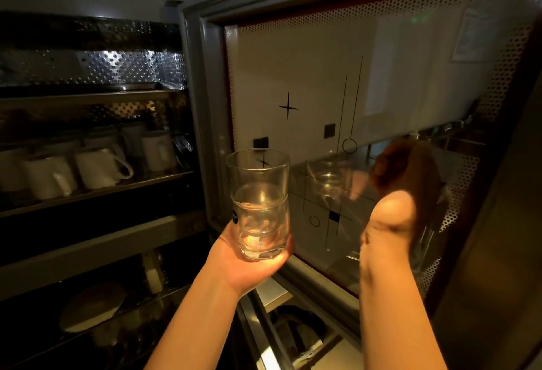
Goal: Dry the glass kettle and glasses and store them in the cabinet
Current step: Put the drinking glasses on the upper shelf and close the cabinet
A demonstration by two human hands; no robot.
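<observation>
Cupping the glass (pixel 259 205) at its thick base, the left hand (pixel 249 264) has fingers curled round it, just left of the door (pixel 366 91). Smooth and fragile, it suits that low grip. The blurred right hand (pixel 390 223) holds something brown, fingers unclear. Mugs (pixel 99 164) sit farther left.

Mugs (pixel 96 164) crowding open cabinet shelf (pixel 96 190)
</observation>
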